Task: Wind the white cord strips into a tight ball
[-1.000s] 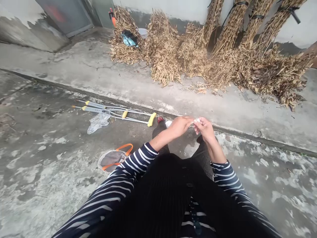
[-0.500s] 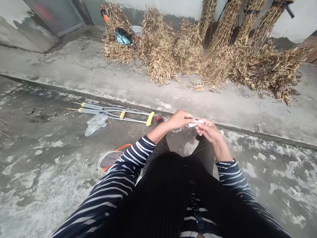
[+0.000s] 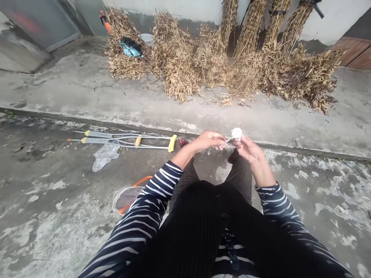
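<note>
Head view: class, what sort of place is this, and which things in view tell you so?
Probably an outdoor yard beside a building, perhaps a rural home: weathered concrete ground, dried plant bundles and a stained wall behind them.

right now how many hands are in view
2: the left hand, its fingers on a thin white strip, and to its right the right hand, holding a round white item.

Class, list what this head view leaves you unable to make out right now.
- Head view: white item in the right hand, too small to identify.
- Head view: grey bag, partly hidden by the left sleeve.
- Head view: leaning stalk bundles, tops cut off by the upper edge.
</note>
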`<action>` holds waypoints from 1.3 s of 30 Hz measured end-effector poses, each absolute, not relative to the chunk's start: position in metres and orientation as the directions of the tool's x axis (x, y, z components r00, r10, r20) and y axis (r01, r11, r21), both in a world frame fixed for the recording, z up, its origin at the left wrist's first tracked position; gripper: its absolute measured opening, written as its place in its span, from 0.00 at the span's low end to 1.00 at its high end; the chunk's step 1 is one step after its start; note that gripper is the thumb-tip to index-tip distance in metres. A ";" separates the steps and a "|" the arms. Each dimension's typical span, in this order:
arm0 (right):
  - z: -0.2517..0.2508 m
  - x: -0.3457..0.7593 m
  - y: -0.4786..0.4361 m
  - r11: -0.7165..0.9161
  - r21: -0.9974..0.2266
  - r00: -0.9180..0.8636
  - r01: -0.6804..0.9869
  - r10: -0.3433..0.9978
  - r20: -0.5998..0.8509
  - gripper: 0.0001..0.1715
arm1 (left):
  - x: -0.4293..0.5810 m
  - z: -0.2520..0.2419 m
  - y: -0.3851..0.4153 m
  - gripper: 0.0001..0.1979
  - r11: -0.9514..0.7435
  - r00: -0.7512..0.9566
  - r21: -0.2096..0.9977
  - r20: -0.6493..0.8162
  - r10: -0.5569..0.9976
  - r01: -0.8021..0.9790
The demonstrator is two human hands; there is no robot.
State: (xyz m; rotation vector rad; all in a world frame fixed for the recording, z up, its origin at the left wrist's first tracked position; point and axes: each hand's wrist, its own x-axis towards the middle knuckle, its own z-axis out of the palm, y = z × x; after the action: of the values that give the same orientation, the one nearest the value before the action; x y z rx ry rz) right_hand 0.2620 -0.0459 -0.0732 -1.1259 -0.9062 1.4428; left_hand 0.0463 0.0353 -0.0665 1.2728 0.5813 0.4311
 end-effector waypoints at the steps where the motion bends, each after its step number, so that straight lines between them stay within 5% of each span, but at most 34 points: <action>1: -0.072 0.262 -0.045 -0.160 -0.947 -0.010 -0.280 0.986 -0.164 0.24 | 0.046 -0.069 0.038 0.21 0.249 0.781 0.967 -0.189 0.595 0.044; 11: -0.062 0.240 -0.011 -0.018 -0.861 0.271 -0.508 0.946 -0.180 0.21 | 0.042 -0.091 0.074 0.12 0.012 0.645 0.970 -0.170 0.745 0.242; 17: -0.053 0.237 0.013 0.011 -0.845 0.224 -0.534 0.966 -0.129 0.18 | 0.050 -0.099 0.108 0.14 0.122 0.620 0.970 -0.228 0.750 0.209; 20: -0.039 0.243 0.014 -0.031 -0.802 0.213 -0.597 0.957 -0.196 0.17 | 0.058 -0.082 0.105 0.11 -0.138 0.532 0.957 -0.020 0.846 0.257; 23: -0.023 0.254 0.011 -0.035 -0.791 0.242 -0.611 0.943 -0.229 0.18 | 0.073 -0.061 0.080 0.18 -0.388 0.471 0.898 0.256 0.844 0.206; 27: -0.006 0.265 0.004 -0.019 -0.856 0.200 -0.517 0.969 -0.143 0.24 | 0.105 -0.047 0.045 0.25 -0.327 0.432 0.931 0.230 0.872 0.163; 32: 0.003 0.274 -0.001 -0.018 -0.896 0.147 -0.444 0.985 -0.092 0.27 | 0.133 -0.039 0.033 0.09 -0.270 0.312 0.951 0.213 0.926 0.151; 39: 0.019 0.292 -0.004 0.185 -0.960 0.233 -0.211 0.963 0.135 0.26 | 0.137 -0.026 0.013 0.11 -0.113 0.365 0.993 0.110 0.924 -0.012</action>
State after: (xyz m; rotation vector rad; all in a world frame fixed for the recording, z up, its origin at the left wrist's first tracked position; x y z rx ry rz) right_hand 0.2923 -0.0040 0.0188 -1.0187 -0.9561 1.0358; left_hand 0.1373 0.0125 -0.0261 1.4519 0.8780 1.0019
